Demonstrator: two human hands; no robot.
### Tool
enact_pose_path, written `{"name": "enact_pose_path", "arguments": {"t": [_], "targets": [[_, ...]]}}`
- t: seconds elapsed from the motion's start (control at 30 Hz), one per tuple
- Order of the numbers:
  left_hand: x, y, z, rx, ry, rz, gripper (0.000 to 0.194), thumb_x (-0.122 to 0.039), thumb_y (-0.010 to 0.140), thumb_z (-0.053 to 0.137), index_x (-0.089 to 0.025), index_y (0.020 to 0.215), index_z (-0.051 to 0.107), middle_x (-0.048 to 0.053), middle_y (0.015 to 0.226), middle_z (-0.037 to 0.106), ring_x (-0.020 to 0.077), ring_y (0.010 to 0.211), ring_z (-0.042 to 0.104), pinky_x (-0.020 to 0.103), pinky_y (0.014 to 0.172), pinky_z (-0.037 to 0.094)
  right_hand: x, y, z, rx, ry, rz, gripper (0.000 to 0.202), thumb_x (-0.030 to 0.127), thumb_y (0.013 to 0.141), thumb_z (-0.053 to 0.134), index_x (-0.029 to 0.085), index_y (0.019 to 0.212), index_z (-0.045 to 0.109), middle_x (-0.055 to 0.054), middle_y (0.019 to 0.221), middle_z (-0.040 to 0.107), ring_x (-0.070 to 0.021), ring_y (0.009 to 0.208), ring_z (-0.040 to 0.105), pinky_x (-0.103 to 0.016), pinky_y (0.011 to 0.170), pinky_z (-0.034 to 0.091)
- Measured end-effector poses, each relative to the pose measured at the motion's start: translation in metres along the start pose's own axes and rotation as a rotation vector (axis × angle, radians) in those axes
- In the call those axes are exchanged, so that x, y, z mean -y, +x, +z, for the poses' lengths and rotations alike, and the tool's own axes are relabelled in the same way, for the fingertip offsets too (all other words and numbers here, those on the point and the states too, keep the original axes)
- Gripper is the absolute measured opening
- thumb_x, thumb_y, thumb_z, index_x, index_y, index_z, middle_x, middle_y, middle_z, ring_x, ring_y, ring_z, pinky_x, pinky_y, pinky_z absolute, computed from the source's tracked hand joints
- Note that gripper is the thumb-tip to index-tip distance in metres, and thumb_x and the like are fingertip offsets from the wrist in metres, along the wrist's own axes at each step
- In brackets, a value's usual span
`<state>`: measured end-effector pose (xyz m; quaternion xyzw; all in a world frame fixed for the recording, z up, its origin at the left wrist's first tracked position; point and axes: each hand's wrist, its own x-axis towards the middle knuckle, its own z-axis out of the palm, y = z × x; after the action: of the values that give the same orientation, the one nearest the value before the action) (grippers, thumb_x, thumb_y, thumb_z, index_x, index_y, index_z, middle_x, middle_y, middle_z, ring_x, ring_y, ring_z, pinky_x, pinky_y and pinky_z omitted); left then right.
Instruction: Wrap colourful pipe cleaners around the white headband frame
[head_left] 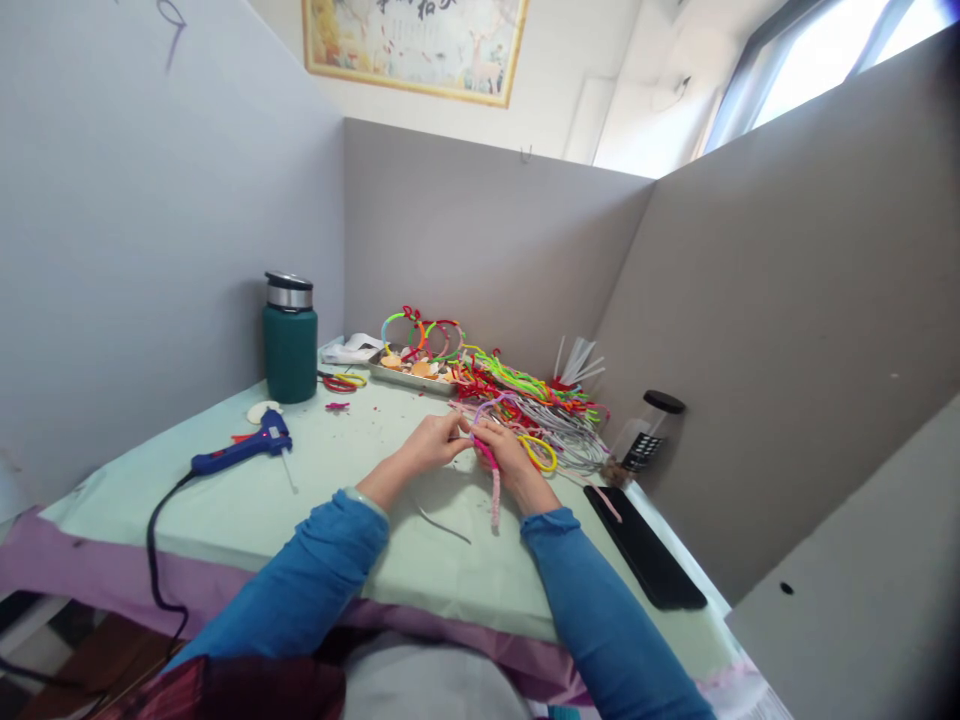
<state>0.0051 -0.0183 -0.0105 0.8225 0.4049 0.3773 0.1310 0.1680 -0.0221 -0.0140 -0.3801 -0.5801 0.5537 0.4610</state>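
My left hand (436,442) and my right hand (508,455) meet above the middle of the table. Between them is a curved pipe-cleaner piece, purple at the top, bright pink in the middle and pale pink (496,500) at its hanging lower end. The fingers of my left hand pinch at its left side. My right hand has its fingers wrapped round the bright pink part. A thin grey wire (444,527) lies on the table below my hands. Just right of my right hand rests a yellow ring (541,453).
A blue glue gun (240,447) with a black cord and a green bottle (290,345) stand left. Behind are scissors (343,382), a metal tray (412,377) and heaped pipe cleaners (525,385). A black slab (645,550) and a clear jar (645,440) are right.
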Motion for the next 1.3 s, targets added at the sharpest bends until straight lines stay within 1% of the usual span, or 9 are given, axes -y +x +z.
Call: {"name": "enact_pose_path", "arguments": {"t": [0.1, 0.27, 0.4, 0.67, 0.8, 1.0, 1.07, 1.17, 1.3], "targets": [[-0.001, -0.001, 0.0, -0.015, -0.037, 0.034, 0.023, -0.029, 0.079, 0.06, -0.016, 0.098, 0.06, -0.006, 0.057, 0.051, 0.0092, 0.053, 0.044, 0.02, 0.058, 0.032, 0.0, 0.0, 0.0, 0.034, 0.03, 0.028, 0.03, 0.044, 0.067, 0.064, 0.023, 0.065, 0.043, 0.008, 0.043, 0.037, -0.0075, 0.036, 0.025, -0.024, 0.038, 0.021], [0.0, -0.002, 0.001, -0.001, -0.024, 0.085, 0.015, -0.028, 0.081, 0.058, -0.018, 0.091, 0.063, -0.005, 0.059, 0.052, 0.0092, 0.057, 0.044, 0.02, 0.06, 0.032, -0.007, 0.003, -0.002, 0.067, 0.042, 0.055, 0.031, 0.045, 0.064, 0.066, 0.022, 0.066, 0.046, 0.008, 0.044, 0.036, -0.0069, 0.037, 0.026, -0.023, 0.037, 0.021], [0.003, 0.0, 0.002, -0.049, -0.01, 0.076, 0.014, -0.026, 0.081, 0.058, -0.017, 0.086, 0.067, -0.002, 0.064, 0.058, 0.0099, 0.06, 0.047, 0.02, 0.062, 0.034, -0.014, 0.009, -0.004, 0.086, 0.054, 0.056, 0.033, 0.051, 0.066, 0.066, 0.022, 0.069, 0.05, 0.006, 0.05, 0.044, -0.0073, 0.038, 0.032, -0.023, 0.038, 0.026], [0.001, 0.002, -0.002, -0.094, -0.044, 0.048, 0.017, -0.027, 0.081, 0.059, -0.015, 0.08, 0.071, 0.004, 0.073, 0.067, 0.0111, 0.065, 0.053, 0.021, 0.064, 0.038, -0.017, 0.011, -0.006, 0.017, 0.026, -0.019, 0.04, 0.058, 0.074, 0.061, 0.019, 0.072, 0.057, 0.003, 0.053, 0.051, -0.0087, 0.04, 0.04, -0.024, 0.038, 0.032], [-0.005, 0.003, -0.01, -0.146, -0.157, -0.039, 0.021, -0.032, 0.079, 0.061, -0.015, 0.08, 0.072, 0.004, 0.073, 0.068, 0.0114, 0.064, 0.052, 0.022, 0.063, 0.038, -0.022, 0.015, -0.012, -0.11, -0.092, -0.079, 0.037, 0.054, 0.071, 0.063, 0.017, 0.073, 0.06, 0.0, 0.061, 0.057, -0.0103, 0.046, 0.045, -0.023, 0.04, 0.033], [-0.008, 0.006, -0.02, -0.251, -0.512, -0.291, 0.035, -0.046, 0.069, 0.066, -0.012, 0.077, 0.067, -0.002, 0.058, 0.055, 0.0069, 0.05, 0.04, 0.021, 0.048, 0.03, -0.03, 0.023, -0.022, -0.419, -0.557, -0.197, 0.013, 0.03, 0.071, 0.057, 0.019, 0.065, 0.06, -0.002, 0.064, 0.06, -0.0179, 0.063, 0.052, -0.028, 0.056, 0.038], [-0.008, 0.007, -0.021, -0.198, -0.614, -0.378, 0.041, -0.05, 0.066, 0.068, -0.012, 0.08, 0.066, -0.005, 0.054, 0.048, 0.0046, 0.044, 0.033, 0.021, 0.043, 0.023, -0.031, 0.023, -0.023, -0.453, -0.627, -0.287, 0.013, 0.028, 0.073, 0.053, 0.019, 0.069, 0.062, -0.004, 0.072, 0.063, -0.0201, 0.072, 0.054, -0.03, 0.063, 0.039], [-0.008, 0.006, -0.022, -0.064, -0.703, -0.422, 0.048, -0.054, 0.062, 0.07, -0.012, 0.084, 0.065, -0.007, 0.052, 0.04, 0.0027, 0.04, 0.026, 0.021, 0.04, 0.016, -0.031, 0.023, -0.023, -0.517, -0.68, -0.374, 0.017, 0.028, 0.077, 0.049, 0.018, 0.079, 0.063, -0.008, 0.083, 0.064, -0.0216, 0.079, 0.055, -0.032, 0.072, 0.041], [-0.006, 0.005, -0.022, 0.052, -0.766, -0.427, 0.047, -0.055, 0.062, 0.071, -0.013, 0.081, 0.061, -0.009, 0.052, 0.034, 0.002, 0.039, 0.021, 0.022, 0.04, 0.012, -0.029, 0.022, -0.028, -0.747, -0.805, -0.402, 0.026, 0.017, 0.075, 0.044, 0.015, 0.096, 0.061, -0.013, 0.097, 0.059, -0.0247, 0.09, 0.053, -0.036, 0.081, 0.041]]}}
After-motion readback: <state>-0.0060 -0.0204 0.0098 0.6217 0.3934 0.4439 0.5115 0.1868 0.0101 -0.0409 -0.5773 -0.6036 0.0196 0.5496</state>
